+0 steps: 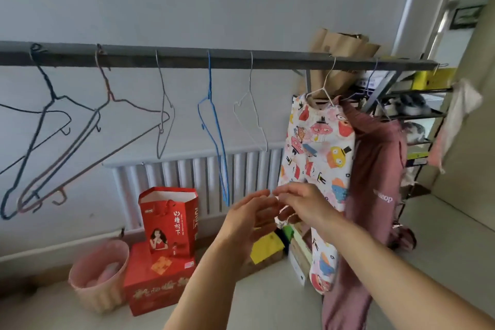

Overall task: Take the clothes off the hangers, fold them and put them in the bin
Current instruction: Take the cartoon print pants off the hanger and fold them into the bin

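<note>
A white garment with a colourful cartoon print [318,147] hangs on a white wire hanger [322,88] from the dark rail [187,57]. A dusty-pink garment [375,169] hangs right behind it on another hanger. Several bare wire hangers, among them a blue hanger [214,126], hang along the rail to the left. My left hand [249,220] and my right hand [300,203] are raised side by side in front of the printed garment's lower edge, fingers relaxed, holding nothing. A pink ribbed bin [99,276] with pink cloth inside stands on the floor at lower left.
A red gift bag [168,222] sits on a red box [155,281] beside the bin. A white radiator [192,177] lines the wall. Yellow and white boxes lie under the clothes. A shoe rack [412,120] stands at the right.
</note>
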Action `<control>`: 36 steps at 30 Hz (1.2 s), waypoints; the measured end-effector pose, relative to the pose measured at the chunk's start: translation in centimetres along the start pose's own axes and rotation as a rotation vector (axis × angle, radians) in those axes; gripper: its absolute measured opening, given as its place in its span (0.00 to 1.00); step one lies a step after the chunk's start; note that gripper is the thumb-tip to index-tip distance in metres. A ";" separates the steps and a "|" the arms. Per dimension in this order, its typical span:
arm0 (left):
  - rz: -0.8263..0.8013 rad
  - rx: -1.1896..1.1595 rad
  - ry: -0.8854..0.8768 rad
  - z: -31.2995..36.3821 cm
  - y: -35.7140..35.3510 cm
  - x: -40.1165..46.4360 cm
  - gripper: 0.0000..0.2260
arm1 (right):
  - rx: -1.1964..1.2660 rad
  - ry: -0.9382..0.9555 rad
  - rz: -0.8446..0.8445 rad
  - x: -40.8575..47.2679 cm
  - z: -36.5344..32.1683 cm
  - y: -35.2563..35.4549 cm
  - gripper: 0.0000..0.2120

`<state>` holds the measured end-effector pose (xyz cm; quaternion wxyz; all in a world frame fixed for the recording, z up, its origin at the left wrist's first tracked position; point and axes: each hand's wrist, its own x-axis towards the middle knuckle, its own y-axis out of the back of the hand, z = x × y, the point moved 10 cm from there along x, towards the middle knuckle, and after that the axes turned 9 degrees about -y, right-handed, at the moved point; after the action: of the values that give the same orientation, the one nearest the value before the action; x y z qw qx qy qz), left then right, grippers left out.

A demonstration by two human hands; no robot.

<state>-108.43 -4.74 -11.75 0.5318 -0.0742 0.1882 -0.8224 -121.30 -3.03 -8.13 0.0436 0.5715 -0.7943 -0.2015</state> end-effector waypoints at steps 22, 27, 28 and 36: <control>-0.012 0.252 -0.196 8.0 -10.7 10.9 0.07 | -0.002 0.138 0.390 15.5 -12.4 19.7 0.08; -0.046 0.361 -0.389 11.0 -12.3 10.5 0.08 | 0.182 0.224 0.272 13.7 -13.4 18.4 0.07; -0.067 0.381 -0.443 11.7 -12.9 10.2 0.08 | 0.156 0.234 0.227 13.3 -13.5 17.7 0.08; -0.151 0.793 -0.543 13.0 -15.0 9.1 0.15 | 0.051 0.255 0.169 10.0 -12.1 15.1 0.10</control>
<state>-120.80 -10.50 5.35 0.4879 -0.0911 -0.2911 -0.8179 -134.59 -11.58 6.97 0.1462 0.5246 -0.8324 -0.1026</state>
